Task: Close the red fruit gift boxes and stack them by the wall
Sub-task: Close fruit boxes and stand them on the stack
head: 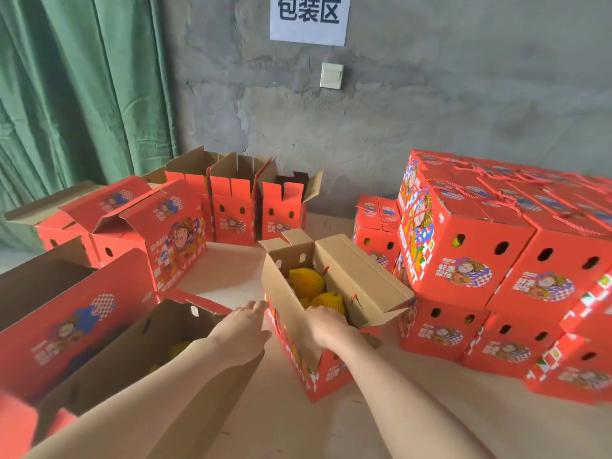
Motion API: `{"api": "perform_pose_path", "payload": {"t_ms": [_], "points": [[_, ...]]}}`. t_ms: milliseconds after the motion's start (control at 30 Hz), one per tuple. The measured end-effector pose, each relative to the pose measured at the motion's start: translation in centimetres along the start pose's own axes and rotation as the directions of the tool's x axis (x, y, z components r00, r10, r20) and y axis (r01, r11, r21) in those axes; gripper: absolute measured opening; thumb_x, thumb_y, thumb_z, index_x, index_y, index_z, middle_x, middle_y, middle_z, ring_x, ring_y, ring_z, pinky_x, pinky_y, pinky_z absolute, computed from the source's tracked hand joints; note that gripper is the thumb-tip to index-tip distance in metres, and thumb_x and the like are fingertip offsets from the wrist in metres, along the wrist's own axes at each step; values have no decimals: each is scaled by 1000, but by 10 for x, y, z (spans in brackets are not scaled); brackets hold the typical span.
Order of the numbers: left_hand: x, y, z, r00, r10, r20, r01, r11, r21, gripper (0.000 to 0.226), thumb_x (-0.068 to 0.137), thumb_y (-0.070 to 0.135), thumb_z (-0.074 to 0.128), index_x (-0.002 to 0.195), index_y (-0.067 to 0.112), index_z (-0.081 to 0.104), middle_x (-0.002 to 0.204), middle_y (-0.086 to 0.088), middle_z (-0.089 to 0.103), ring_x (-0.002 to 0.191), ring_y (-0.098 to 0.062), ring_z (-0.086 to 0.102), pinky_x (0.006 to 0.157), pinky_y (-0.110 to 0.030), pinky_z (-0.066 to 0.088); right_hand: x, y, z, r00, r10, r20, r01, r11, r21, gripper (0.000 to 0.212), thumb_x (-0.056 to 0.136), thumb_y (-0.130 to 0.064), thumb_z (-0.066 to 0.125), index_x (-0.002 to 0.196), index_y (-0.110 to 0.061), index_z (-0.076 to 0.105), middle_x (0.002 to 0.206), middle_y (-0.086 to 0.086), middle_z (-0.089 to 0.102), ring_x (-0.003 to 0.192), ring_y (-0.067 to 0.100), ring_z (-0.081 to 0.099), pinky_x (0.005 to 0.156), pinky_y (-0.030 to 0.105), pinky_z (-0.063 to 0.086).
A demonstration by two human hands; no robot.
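Left hand (245, 326), fingers relaxed, touched the left wall of the open red cardboard fruit gift box (331, 374). Right hand (326, 326) reached over its near rim, fingers hidden, so its grip was unclear. Mid-tabletop, the box's long axis ran away toward the far edge, with both hands equally near.

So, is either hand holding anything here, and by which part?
The right hand grips the open fruit box at its near end rim, fingers curled inside. The left hand only touches the box's left wall near that corner, fingers straight.
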State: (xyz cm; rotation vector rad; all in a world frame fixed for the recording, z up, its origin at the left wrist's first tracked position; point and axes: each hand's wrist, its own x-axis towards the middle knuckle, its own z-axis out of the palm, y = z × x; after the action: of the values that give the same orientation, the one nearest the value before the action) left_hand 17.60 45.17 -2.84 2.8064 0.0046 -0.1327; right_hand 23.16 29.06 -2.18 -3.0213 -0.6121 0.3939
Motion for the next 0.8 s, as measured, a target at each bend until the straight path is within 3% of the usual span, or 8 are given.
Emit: {"api": "perform_pose_path", "payload": {"t_ms": [100,200,300,367,467,533,700,800], "points": [[-16,-5,9,994,7,111,-8,1000,6,53,98,22,45,146,15,25,142,-8,40,128,-26,42,107,-36,35,-38,5,13,998,69,12,-68,997,-42,35,95,-14,48,128,-2,44,129,18,54,119,37,52,89,40,46],[-25,-3,18,1000,-3,-5,3,998,-68,48,101,14,34,146,2,24,150,-19,26,136,-30,32,107,-34,29,-79,11,27,996,92,15,-91,993,-73,29,98,-17,44,125,-7,45,125,17,56,116,36,53,87,41,46],[-27,6,21,991,-123,-57,89,909,-406,55,102,23,34,149,0,14,151,-21,28,137,-33,33,106,-35,30,-120,26,38,988,145,50,-145,989,-9,28,100,-19,44,127,-13,46,123,12,59,115,32,55,84,39,47],[-25,13,23,985,-167,-47,116,835,-538,51,103,30,30,145,2,27,143,-20,42,128,-34,44,96,-34,37,-146,44,41,979,166,117,-180,977,119,20,101,-23,43,119,-21,49,116,5,61,110,27,57,78,35,46],[-29,25,28,966,-249,-74,109,646,-755,46,101,37,25,104,3,55,103,-17,61,99,-33,55,90,-38,42,-179,77,43,963,197,185,-242,934,262,19,100,-27,43,83,-34,45,85,-14,51,85,10,53,64,25,40],[-35,32,31,934,-348,-82,108,493,-863,50,100,41,27,110,2,56,103,-12,61,97,-31,55,96,-42,44,-191,91,39,952,221,211,-277,917,288,31,99,-26,46,72,-39,40,77,-18,41,77,4,44,62,18,34],[-59,40,38,871,-474,-129,-28,215,-976,56,100,39,37,149,19,19,144,-3,38,128,-25,41,106,-33,30,-199,112,36,959,160,233,-231,918,323,18,96,-19,53,87,-33,58,91,-15,50,92,13,51,76,28,41],[-64,40,36,895,-434,-98,-87,47,-995,41,101,42,29,130,19,46,126,-8,57,118,-28,55,104,-44,42,-201,114,44,971,149,189,-207,915,345,23,96,-15,53,115,-24,62,109,-15,55,108,10,54,93,29,44]]}}
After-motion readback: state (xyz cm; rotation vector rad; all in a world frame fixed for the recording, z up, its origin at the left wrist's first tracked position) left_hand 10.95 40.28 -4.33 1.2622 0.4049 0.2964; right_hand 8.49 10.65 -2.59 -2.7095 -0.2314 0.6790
